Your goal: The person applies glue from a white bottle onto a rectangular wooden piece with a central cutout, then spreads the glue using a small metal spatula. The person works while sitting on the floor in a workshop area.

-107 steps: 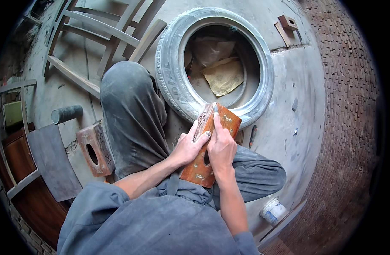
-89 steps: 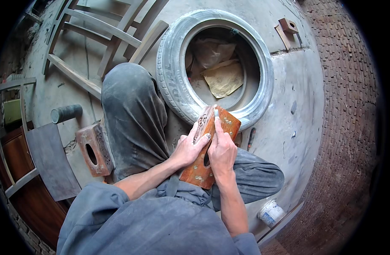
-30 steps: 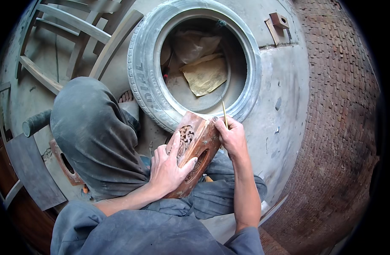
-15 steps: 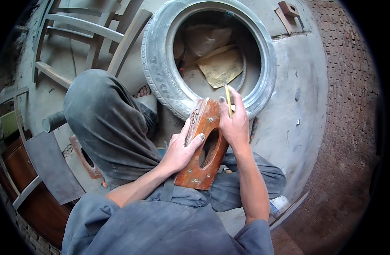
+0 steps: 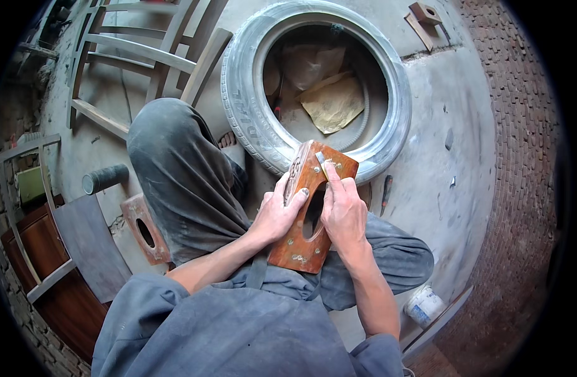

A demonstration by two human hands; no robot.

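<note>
A reddish-brown wooden box (image 5: 293, 246) with an oval opening, a carved side and pale filled spots on its top face rests tilted across my lap. My left hand (image 5: 277, 217) grips its left side, thumb on the top face by the oval. In my right hand (image 5: 345, 213) is a small folded strip of sandpaper (image 5: 320, 158), pale and yellowish. The right index finger presses it onto the box's far end, beside a pale spot. My other right fingers are curled over the box's right edge and partly hidden.
A grey tyre (image 5: 398, 119) stands ahead, with a yellowish sheet (image 5: 332, 107) inside. A similar box (image 5: 137, 220) lies left of my knee, near a dark cylinder (image 5: 106, 178). A screwdriver (image 5: 386, 191) and a white tub (image 5: 425, 306) are at right. Wooden chair frames (image 5: 137, 53) stand far left.
My right hand has lowered from above the box's far end, and the sandpaper strip now lies against the wood. The left hand keeps its grip. The view has shifted slightly.
</note>
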